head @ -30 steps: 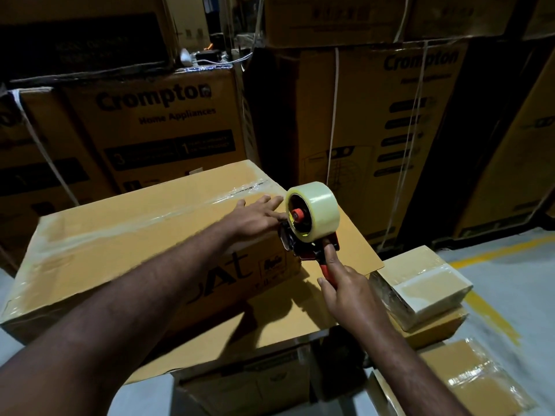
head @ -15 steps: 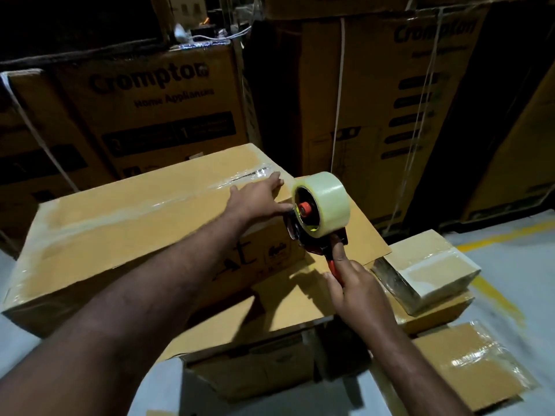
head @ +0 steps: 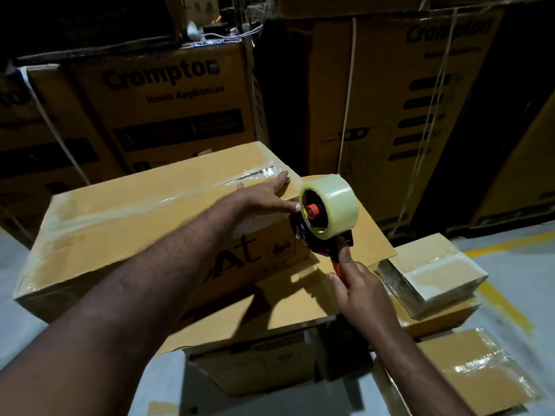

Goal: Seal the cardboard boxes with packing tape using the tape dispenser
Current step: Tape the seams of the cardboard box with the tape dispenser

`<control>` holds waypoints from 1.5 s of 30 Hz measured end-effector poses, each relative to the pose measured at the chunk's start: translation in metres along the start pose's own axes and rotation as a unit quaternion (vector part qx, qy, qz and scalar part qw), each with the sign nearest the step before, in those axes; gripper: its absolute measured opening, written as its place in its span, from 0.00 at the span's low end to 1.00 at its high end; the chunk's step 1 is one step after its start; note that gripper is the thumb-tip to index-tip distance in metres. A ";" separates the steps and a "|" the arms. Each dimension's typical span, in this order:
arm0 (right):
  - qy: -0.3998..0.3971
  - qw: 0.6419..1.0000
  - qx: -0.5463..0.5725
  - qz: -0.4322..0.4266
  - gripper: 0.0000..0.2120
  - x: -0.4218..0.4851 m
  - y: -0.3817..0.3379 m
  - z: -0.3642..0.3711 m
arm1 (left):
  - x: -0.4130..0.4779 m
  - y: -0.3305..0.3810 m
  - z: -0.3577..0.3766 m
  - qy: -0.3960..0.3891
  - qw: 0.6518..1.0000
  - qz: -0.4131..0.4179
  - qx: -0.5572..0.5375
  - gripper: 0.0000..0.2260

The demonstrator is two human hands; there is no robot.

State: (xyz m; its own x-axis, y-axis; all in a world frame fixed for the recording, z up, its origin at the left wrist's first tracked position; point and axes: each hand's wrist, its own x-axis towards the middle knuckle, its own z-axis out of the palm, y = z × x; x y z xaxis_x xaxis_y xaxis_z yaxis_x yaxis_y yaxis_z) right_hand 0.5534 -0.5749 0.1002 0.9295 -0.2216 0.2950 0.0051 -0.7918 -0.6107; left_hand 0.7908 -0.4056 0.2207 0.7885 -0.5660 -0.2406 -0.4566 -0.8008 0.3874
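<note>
On the left at the back, Crompton cartons [head: 168, 100] stand stacked, bound with white strapping. In front of them lies the large cardboard box [head: 126, 229], its flaps closed and a glossy strip of clear tape [head: 168, 199] running along the top seam towards the far right corner.

Compared with a second ago, the left hand [head: 264, 196] has slid a little further towards that corner. The fingers, then spread, now lie closer together and reach up beside the end of the strip. The hand is flat and wide, fingers straight, pressing on the top of the box at its right edge, with the thumb pointing at the tape roll [head: 339, 196] and just beside it.

The tape dispenser [head: 312, 244] sits slightly higher against the right end of the box than before, its roll rising above the top edge. Its front meets the box end, though the exact contact is hidden.

The right hand [head: 363, 295] is wrapped tightly round the dispenser's red handle, thumb laid along it. Beneath lies a flat cardboard sheet [head: 300, 304], and to the right a small wrapped box [head: 441, 265] rests near the grey floor [head: 525, 283].
</note>
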 end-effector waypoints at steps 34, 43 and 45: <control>-0.065 0.995 0.015 0.081 0.34 0.013 -0.026 0.020 | -0.017 0.024 0.035 0.142 0.974 -0.040 0.174 0.41; -0.127 0.962 0.146 0.194 0.35 -0.016 -0.037 0.039 | -0.030 0.029 0.031 0.129 0.974 -0.038 0.182 0.45; -0.133 0.953 0.166 0.215 0.34 -0.016 -0.033 0.027 | -0.031 0.031 0.034 0.141 0.969 -0.042 0.197 0.42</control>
State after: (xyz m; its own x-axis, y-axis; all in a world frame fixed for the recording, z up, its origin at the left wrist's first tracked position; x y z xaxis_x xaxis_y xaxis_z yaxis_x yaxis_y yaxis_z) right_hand 0.5486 -0.5300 0.0963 0.9323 -0.2974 -0.2057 -0.3226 -0.4269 -0.8448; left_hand 0.7380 -0.4198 0.2097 0.8853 -0.4647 0.0170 -0.4647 -0.8855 -0.0063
